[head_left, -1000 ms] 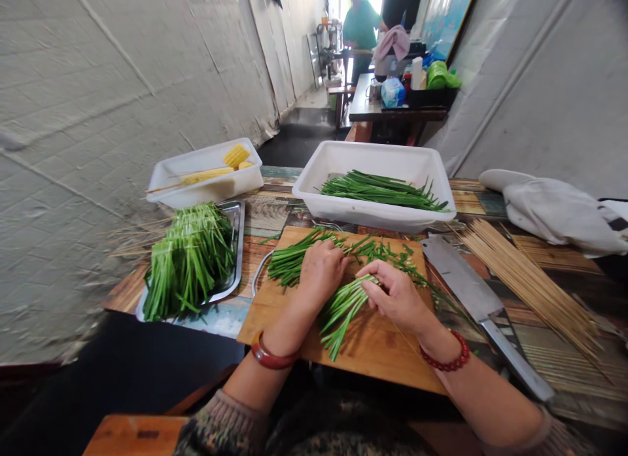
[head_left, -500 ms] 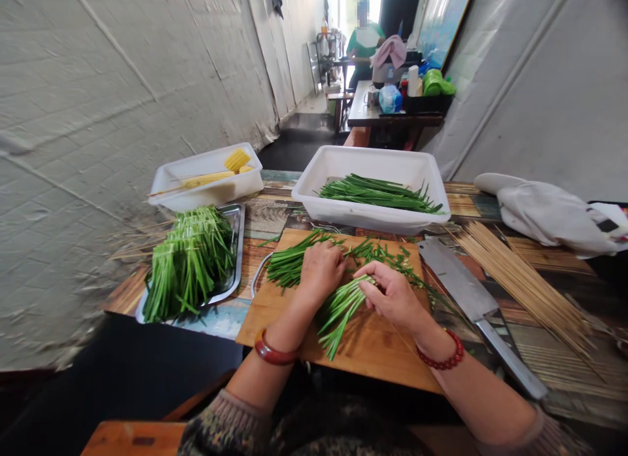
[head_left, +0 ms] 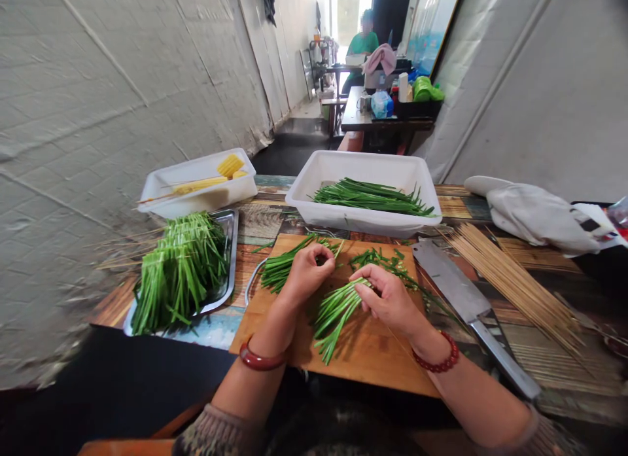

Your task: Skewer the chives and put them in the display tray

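My right hand [head_left: 385, 296] is closed around the pale ends of a small bunch of garlic chives [head_left: 338, 312], whose green ends fan toward me over the wooden cutting board [head_left: 279, 338]. A thin stick, perhaps a skewer, shows below that hand. To its left, my left hand [head_left: 309, 269] has thumb and forefinger pinched together; what they hold, if anything, is hidden. Beneath and behind it lies another bunch of cut chives [head_left: 279, 269]. Short chive trimmings [head_left: 377, 258] are scattered at the board's back right.
A cleaver [head_left: 454, 282] and bamboo skewers [head_left: 515, 286] lie right. Skewered chives fill a metal tray [head_left: 232, 260] left. Behind are a white tub [head_left: 363, 224] of chives and another tub [head_left: 206, 201] with corn. Farther off, a person [head_left: 363, 44] in green is at a table.
My left hand has lifted slightly off the chives and its fingers have drawn into a pinch. The right hand still holds its bunch. The view has shifted a little; the far person sits lower.
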The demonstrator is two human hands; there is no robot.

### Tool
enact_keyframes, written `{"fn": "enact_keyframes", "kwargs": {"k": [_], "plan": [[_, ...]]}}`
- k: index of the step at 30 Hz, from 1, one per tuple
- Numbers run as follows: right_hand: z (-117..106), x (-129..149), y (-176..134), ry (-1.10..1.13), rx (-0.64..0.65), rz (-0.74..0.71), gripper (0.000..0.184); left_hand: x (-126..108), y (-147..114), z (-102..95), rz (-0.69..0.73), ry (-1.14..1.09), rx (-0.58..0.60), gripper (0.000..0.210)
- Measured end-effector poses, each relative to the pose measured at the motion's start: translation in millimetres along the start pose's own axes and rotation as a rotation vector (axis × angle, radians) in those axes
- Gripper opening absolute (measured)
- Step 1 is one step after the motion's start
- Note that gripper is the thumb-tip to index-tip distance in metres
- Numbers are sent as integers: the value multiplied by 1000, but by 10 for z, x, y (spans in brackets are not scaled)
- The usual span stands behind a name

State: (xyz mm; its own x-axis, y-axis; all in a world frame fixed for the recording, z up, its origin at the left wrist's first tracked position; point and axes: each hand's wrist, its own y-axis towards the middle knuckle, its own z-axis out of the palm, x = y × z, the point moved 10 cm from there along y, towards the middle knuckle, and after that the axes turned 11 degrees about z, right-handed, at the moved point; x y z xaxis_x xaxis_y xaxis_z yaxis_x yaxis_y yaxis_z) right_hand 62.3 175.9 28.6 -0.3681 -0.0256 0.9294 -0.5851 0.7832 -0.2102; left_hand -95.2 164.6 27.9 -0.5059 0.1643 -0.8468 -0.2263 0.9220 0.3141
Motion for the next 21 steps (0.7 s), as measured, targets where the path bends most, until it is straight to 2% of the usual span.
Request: {"fn": "enact_keyframes", "kwargs": {"k": [3, 7, 14, 21], "plan": [[-18, 20, -5, 15, -14, 10, 15, 48, -24, 50, -86, -245, 6, 7], [-73, 15, -3, 49, -53, 28, 16, 7, -39, 81, -98, -462, -23, 24], [-143, 19, -10, 99, -96, 3, 22, -147, -63, 120, -51, -404, 71, 20], [-178, 54, -4, 38, -124, -27, 29, -140, -90, 209, 12, -429, 110, 20]]}}
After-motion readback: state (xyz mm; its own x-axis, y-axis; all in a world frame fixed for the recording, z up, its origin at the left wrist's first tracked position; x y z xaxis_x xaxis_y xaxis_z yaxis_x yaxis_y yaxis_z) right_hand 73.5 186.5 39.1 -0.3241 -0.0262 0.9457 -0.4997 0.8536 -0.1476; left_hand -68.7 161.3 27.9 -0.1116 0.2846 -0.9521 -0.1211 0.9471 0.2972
